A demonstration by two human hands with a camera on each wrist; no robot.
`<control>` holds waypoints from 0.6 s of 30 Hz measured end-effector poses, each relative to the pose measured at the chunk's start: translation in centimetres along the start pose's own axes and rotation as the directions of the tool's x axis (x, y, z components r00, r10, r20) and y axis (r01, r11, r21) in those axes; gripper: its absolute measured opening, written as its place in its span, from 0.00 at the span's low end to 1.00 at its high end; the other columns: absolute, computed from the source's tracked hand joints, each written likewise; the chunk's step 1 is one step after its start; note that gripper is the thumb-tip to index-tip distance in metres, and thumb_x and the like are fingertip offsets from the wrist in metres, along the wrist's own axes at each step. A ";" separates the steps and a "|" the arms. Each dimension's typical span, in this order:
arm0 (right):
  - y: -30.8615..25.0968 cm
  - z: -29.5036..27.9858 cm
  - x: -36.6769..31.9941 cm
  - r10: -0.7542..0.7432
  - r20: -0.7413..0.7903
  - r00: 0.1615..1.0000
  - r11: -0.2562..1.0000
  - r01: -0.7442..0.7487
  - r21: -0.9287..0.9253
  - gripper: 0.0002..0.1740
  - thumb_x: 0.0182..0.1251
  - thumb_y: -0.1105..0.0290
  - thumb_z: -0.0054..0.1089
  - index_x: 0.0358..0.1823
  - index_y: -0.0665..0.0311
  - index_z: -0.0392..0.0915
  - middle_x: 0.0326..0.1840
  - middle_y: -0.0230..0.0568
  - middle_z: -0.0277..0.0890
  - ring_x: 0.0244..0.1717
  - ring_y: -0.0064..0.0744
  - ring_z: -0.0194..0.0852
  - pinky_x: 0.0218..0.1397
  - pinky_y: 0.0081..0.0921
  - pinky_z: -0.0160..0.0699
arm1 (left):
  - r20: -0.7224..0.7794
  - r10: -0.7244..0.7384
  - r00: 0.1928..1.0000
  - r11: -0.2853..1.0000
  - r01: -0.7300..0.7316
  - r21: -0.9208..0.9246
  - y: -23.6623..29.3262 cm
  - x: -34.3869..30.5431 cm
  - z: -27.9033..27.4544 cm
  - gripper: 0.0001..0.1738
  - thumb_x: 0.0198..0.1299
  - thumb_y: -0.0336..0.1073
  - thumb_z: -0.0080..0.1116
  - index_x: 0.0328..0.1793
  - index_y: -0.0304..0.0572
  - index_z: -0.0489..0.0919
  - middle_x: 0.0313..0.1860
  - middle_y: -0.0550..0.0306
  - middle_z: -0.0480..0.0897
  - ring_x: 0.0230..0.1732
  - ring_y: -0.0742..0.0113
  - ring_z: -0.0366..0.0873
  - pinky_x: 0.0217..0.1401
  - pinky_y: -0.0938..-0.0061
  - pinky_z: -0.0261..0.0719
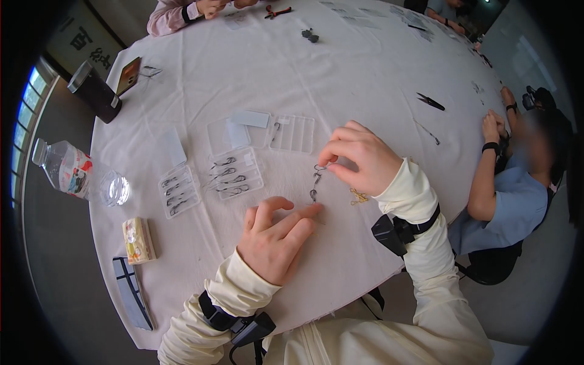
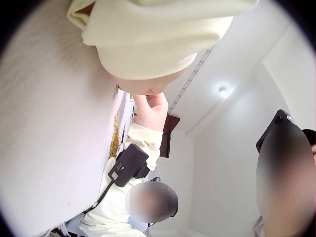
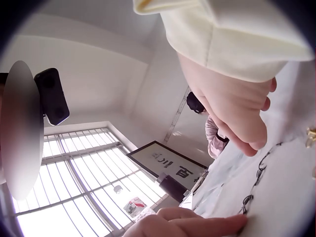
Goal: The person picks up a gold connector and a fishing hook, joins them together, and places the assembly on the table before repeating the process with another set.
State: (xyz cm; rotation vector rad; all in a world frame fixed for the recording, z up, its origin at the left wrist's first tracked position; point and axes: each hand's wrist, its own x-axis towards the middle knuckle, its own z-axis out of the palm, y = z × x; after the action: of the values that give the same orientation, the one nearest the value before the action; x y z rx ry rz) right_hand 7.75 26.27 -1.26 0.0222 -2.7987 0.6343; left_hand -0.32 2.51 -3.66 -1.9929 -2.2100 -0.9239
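Observation:
A short string of dark metal hooks [image 1: 316,180] lies on the white tablecloth [image 1: 340,79] in the head view. My right hand [image 1: 326,163] pinches its top end between thumb and forefinger. My left hand [image 1: 302,205] rests on the cloth, its straight index finger pressing by the string's lower end. In the right wrist view the hook string [image 3: 256,177] runs from the right hand [image 3: 252,143] down to the left index finger [image 3: 197,224]. A small gold piece [image 1: 358,196] lies just right of the string. In the left wrist view it shows as the gold piece [image 2: 115,133].
Clear plastic boxes of hooks [image 1: 234,173] [image 1: 178,191] and an empty tray [image 1: 292,134] lie to the left. A water bottle [image 1: 73,170], a dark tumbler [image 1: 94,91], a phone [image 1: 128,75] and a small packet [image 1: 139,240] line the left edge. Snips [image 1: 431,101] and a seated person [image 1: 505,194] are to the right.

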 end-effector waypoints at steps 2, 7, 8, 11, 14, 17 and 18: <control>0.1 -0.2 -0.1 -0.002 0.001 1.000 1.000 0.002 0.006 0.05 0.55 0.74 0.66 0.34 0.60 0.83 0.35 0.33 0.77 0.44 0.37 0.72 0.51 0.33 0.74 | 0.003 0.003 1.000 1.000 -0.003 -0.016 0.0 0.1 0.0 0.14 0.47 0.27 0.60 0.42 0.48 0.77 0.56 0.68 0.83 0.53 0.56 0.73 0.52 0.66 0.68; 0.6 0.0 -0.1 0.009 0.013 1.000 1.000 -0.009 0.015 0.06 0.53 0.76 0.68 0.32 0.62 0.81 0.32 0.32 0.76 0.40 0.36 0.72 0.46 0.30 0.73 | 0.004 -0.014 1.000 0.998 0.014 -0.056 0.2 0.1 -0.3 0.15 0.46 0.26 0.60 0.43 0.47 0.77 0.54 0.68 0.83 0.51 0.56 0.73 0.52 0.65 0.70; 0.7 0.1 -0.1 0.008 0.013 1.000 1.000 -0.009 0.014 0.06 0.53 0.76 0.68 0.32 0.62 0.81 0.32 0.32 0.76 0.40 0.36 0.72 0.46 0.30 0.73 | 0.003 -0.013 1.000 0.998 0.014 -0.056 0.2 0.1 -0.3 0.15 0.46 0.26 0.60 0.43 0.47 0.77 0.54 0.68 0.83 0.51 0.56 0.73 0.52 0.65 0.70; 0.8 0.5 0.1 -0.001 0.039 0.999 0.999 0.000 0.046 0.05 0.53 0.75 0.69 0.31 0.61 0.81 0.30 0.32 0.76 0.39 0.36 0.72 0.46 0.31 0.74 | -0.028 -0.004 1.000 0.998 0.002 -0.070 0.3 0.3 -0.3 0.13 0.47 0.21 0.61 0.39 0.45 0.76 0.53 0.65 0.85 0.48 0.54 0.71 0.46 0.70 0.72; 0.7 1.0 0.3 -0.018 0.033 0.999 0.999 0.017 0.030 0.05 0.53 0.76 0.69 0.30 0.61 0.80 0.30 0.32 0.76 0.39 0.35 0.72 0.45 0.31 0.74 | -0.033 0.001 0.999 0.997 -0.004 -0.079 0.3 0.2 -0.3 0.13 0.47 0.21 0.61 0.38 0.46 0.76 0.53 0.65 0.85 0.47 0.55 0.71 0.45 0.70 0.72; 0.3 1.3 0.5 -0.097 -0.009 0.995 0.995 0.097 0.038 0.03 0.54 0.74 0.66 0.27 0.60 0.79 0.28 0.34 0.76 0.38 0.38 0.74 0.44 0.33 0.75 | -0.030 -0.009 1.000 0.997 0.007 -0.081 0.3 0.2 -0.3 0.13 0.47 0.21 0.61 0.38 0.46 0.76 0.53 0.65 0.85 0.46 0.55 0.71 0.46 0.70 0.72; 0.2 1.3 0.5 -0.084 0.002 0.996 0.994 0.084 0.072 0.04 0.54 0.74 0.66 0.26 0.60 0.79 0.28 0.34 0.76 0.38 0.38 0.74 0.43 0.33 0.75 | -0.033 -0.009 0.999 0.996 0.007 -0.084 0.3 0.2 -0.3 0.13 0.48 0.21 0.61 0.38 0.46 0.76 0.53 0.65 0.85 0.46 0.55 0.71 0.46 0.70 0.72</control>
State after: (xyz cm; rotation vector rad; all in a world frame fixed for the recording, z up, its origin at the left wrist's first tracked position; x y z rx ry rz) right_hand 6.91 25.90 -2.32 0.1551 -2.7620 0.7141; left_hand -0.18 2.56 -3.25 -1.9889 -2.1989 -1.0601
